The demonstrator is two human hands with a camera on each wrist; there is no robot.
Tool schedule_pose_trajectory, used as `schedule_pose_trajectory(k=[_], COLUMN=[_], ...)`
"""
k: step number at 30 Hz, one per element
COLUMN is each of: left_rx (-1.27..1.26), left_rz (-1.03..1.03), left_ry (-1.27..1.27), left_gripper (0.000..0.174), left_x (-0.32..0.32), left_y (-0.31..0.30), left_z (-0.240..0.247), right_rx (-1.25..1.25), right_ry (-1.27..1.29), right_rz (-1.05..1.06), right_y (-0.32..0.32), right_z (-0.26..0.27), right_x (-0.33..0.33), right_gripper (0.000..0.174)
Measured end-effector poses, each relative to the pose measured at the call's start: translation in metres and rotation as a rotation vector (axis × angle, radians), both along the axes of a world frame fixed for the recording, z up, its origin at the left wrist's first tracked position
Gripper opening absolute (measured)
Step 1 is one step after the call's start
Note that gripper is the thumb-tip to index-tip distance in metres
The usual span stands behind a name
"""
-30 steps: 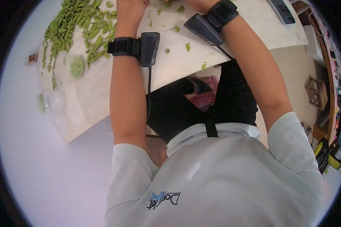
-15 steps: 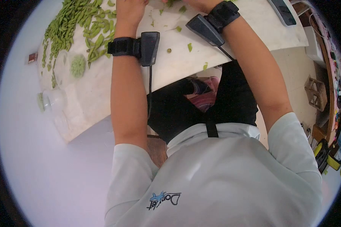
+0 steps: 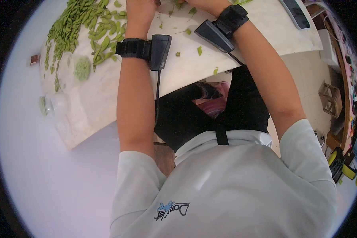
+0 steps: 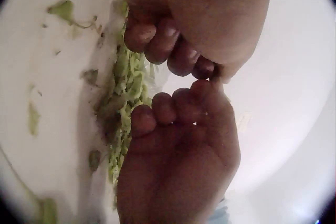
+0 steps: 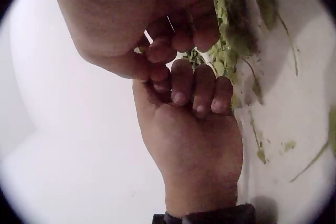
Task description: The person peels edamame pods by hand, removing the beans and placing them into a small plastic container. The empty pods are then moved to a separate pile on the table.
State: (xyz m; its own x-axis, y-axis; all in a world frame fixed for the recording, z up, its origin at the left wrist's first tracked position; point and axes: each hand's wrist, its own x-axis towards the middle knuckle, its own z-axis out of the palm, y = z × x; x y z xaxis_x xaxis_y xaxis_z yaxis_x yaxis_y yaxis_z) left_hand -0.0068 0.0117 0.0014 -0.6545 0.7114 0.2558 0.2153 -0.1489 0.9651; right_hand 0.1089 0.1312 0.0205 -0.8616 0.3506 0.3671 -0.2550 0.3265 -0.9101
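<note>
My left hand (image 3: 141, 14) and right hand (image 3: 210, 6) meet at the table's far side, partly cut off by the head view's top edge. In the left wrist view both have curled fingers, and the thumb and forefinger tips come together. A sliver of a green pod (image 5: 139, 49) shows between the right thumb and forefinger in the right wrist view; the fingers of both hands hide the rest. Beyond the fingertips lies a heap of green pods and leaf scraps (image 4: 123, 92).
A large pile of soybean pods (image 3: 67, 33) spreads over the white table (image 3: 95, 107) at left. Near it stand a clear container with shelled green beans (image 3: 82, 69) and a clear jar (image 3: 53, 105). Leaf bits (image 3: 199, 50) lie in front; a phone (image 3: 295, 14) lies at right.
My left hand and forearm have shifted slightly to the right. The right hand has moved slightly left, staying close to the left one.
</note>
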Motion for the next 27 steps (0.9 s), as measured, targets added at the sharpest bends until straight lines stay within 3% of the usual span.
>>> schedule_pose_trajectory(k=[10, 13, 16, 27], left_rx=[-0.029, -0.049, -0.015, 0.014], left_rz=[-0.043, -0.085, -0.119, -0.215], left_ry=[-0.069, -0.105, -0.133, -0.083], left_gripper=[0.042, 0.04, 0.039, 0.037], left_x=[0.004, 0.002, 0.006, 0.006], left_y=[-0.001, 0.0, -0.001, -0.001], left_z=[0.003, 0.004, 0.007, 0.008], right_rx=[-0.076, 0.078, -0.294, -0.359], right_ry=[0.039, 0.065, 0.006, 0.082], right_rz=[-0.059, -0.092, 0.056, 0.0], right_y=[-0.003, 0.005, 0.004, 0.001], right_z=[-0.004, -0.008, -0.006, -0.013], right_x=[-0.007, -0.011, -0.005, -0.009], right_gripper=[0.039, 0.04, 0.04, 0.04])
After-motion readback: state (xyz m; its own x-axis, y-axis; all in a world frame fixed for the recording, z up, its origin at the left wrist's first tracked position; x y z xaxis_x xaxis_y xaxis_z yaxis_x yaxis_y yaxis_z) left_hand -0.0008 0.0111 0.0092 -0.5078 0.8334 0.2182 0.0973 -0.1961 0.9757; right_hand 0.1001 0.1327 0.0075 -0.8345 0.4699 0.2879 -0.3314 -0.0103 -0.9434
